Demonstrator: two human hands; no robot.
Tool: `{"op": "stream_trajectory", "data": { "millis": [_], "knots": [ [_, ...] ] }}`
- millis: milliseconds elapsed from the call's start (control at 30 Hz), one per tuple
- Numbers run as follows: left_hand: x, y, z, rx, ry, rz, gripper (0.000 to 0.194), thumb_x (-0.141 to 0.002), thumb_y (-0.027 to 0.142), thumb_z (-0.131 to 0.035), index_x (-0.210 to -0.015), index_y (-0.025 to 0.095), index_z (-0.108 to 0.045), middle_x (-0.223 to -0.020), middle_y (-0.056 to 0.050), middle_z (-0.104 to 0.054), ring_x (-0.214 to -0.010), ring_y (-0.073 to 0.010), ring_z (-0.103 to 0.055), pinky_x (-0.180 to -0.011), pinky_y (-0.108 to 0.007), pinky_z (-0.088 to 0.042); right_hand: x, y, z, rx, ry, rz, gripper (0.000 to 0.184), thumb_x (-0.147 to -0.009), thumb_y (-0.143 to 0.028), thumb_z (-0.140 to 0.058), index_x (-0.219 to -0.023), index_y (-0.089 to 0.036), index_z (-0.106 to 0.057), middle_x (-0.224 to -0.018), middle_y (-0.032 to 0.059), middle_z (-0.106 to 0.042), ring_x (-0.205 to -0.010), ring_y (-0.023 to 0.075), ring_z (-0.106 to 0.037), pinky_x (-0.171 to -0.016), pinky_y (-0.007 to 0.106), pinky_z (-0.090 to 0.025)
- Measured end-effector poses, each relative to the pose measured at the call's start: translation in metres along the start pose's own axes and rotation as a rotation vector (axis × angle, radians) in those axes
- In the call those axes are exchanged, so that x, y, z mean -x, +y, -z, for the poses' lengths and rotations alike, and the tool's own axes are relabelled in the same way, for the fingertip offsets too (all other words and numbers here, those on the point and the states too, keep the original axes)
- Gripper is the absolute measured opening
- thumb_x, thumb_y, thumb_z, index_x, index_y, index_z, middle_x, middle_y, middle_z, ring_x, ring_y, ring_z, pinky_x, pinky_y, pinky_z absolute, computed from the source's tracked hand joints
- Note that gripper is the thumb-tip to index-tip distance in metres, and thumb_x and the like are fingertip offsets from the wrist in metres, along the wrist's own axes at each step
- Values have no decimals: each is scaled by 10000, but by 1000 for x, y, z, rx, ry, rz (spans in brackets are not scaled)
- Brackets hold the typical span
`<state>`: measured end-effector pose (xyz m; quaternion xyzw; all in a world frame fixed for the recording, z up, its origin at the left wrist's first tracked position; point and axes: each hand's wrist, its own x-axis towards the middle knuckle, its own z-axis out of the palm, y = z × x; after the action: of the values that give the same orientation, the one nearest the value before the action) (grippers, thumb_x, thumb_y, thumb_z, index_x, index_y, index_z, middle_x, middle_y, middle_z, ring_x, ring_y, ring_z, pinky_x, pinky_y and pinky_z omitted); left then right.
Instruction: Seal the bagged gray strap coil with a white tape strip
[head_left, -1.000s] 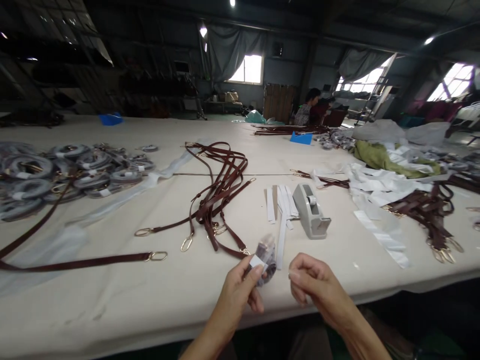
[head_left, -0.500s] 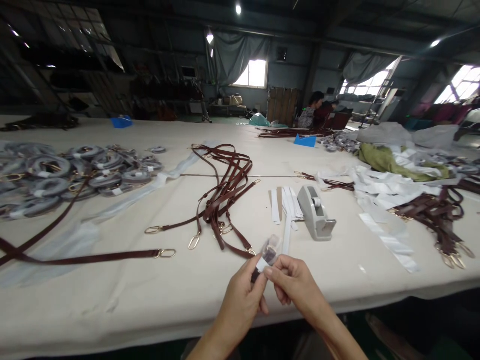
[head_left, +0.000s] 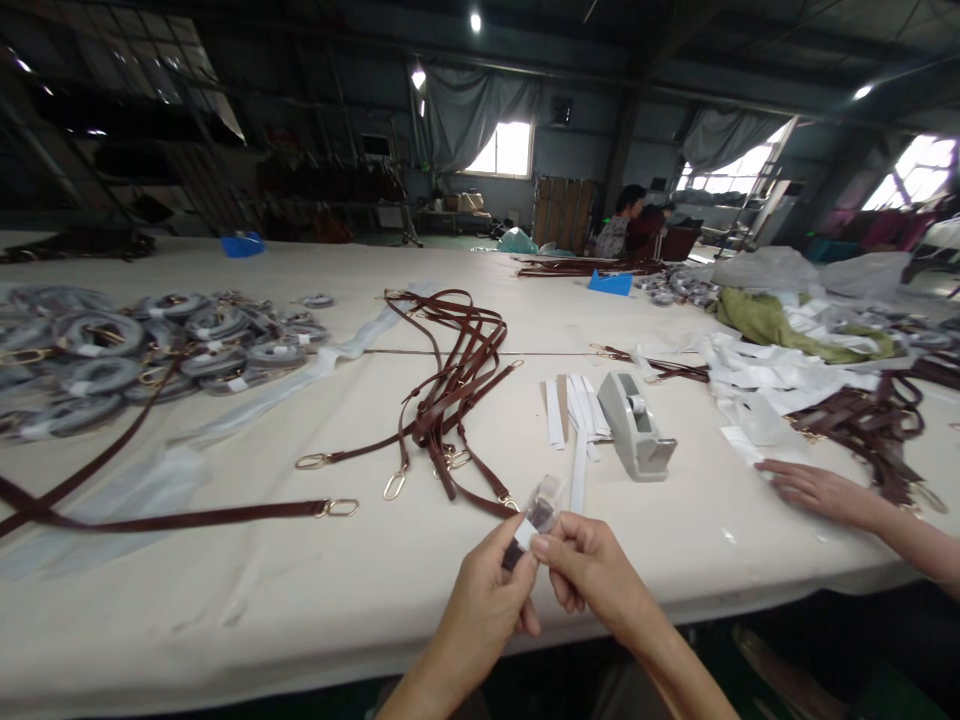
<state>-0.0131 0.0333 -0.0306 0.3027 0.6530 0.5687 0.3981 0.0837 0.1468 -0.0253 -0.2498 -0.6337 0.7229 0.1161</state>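
Two bare hands meet over one small wrapped bundle (head_left: 549,494), just above the near edge of the desk (head_left: 270,590). Left hand (head_left: 476,595) closed around it, thumb and fingers gripping; right hand (head_left: 600,570) nearly closed, thumb and finger pinching at the white band (head_left: 526,533) on its side, other fingers curled in. Band looks to be in place, at least partly; cannot tell if its end is fixed, fingers cover it. So this piece reads as close to complete, my judgement.

Done, by the look of it: a big heap of wrapped coils (head_left: 97,335) at far left, many with a white band visible, gold fittings showing through or poking out. Exact count unclear, they overlap.

Not wrapped or coiled: tangled brown straps (head_left: 457,390) mid-desk, one long brown strap (head_left: 217,518) near the coils with its gold ring out, plus a bunch of dark straps (head_left: 870,425) at right. A fair amount remains bare.

Supplies: white paper strips (head_left: 576,410) beside the grey tape dispenser (head_left: 636,430), several strips unused; crumpled white sheets (head_left: 772,375) further right. A co-worker's hand (head_left: 821,495) reaches onto the sheet area there, apart from the bundle.
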Motion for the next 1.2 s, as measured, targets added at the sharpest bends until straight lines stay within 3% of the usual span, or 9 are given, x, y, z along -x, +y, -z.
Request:
{"op": "stream_trajectory", "data": {
  "millis": [133,300,467,633,767,933,1200],
  "knots": [
    [4,2,2,33,-27,12,618,-855,353,-546,-1395,79,-419,-478,53,-576,-376,-127,-542,-400,-192,-415,0,1,-1,-2,15,-3,488,-721,-634,-688,-659,-191,-493,-359,-72,-495,-304,48,-366,-345,165,-246],
    [8,2,6,182,-78,1,527,-860,372,-535,-1311,104,-480,-634,-7,-667,-442,-133,-608,-471,-215,-466,-1,1,-3,13,37,31,475,-743,-617,-680,-654,-190,-491,-362,-71,-494,-315,46,-362,-356,171,-236],
    [7,-6,2,286,33,28,413,-891,533,-518,-1010,142,-579,-499,42,-563,-341,-115,-544,-362,-174,-393,1,2,-11,13,133,45,465,-743,-595,-694,-650,-168,-532,-405,-57,-514,-365,53,-406,-393,181,-293],
    [8,-7,-2,417,113,16,329,-906,487,-532,-867,162,-562,-577,35,-596,-337,-79,-519,-340,-152,-381,6,4,-14,-51,113,49,412,-758,-549,-705,-739,-158,-573,-547,-17,-611,-464,79,-507,-460,194,-392],
    [9,-4,-2,475,91,31,297,-895,448,-567,-842,156,-553,-619,31,-602,-328,-51,-499,-316,-124,-307,9,6,-13,-89,145,86,407,-751,-515,-731,-855,-209,-484,-549,-47,-621,-456,96,-513,-453,200,-391],
    [12,-3,-2,479,69,61,326,-906,442,-550,-777,143,-533,-685,11,-612,-297,-6,-448,-307,-117,-196,12,1,-8,145,77,127,242,-864,-400,-636,-798,-207,-504,-605,-41,-628,-515,95,-529,-516,211,-425],
    [14,0,3,447,31,76,322,-909,432,-525,-796,131,-548,-780,-20,-631,-288,13,-422,-309,-138,-121,17,-11,1,455,-18,188,131,-923,-295,-538,-811,-228,-528,-682,-45,-645,-588,109,-535,-603,226,-403]
  ]
}}
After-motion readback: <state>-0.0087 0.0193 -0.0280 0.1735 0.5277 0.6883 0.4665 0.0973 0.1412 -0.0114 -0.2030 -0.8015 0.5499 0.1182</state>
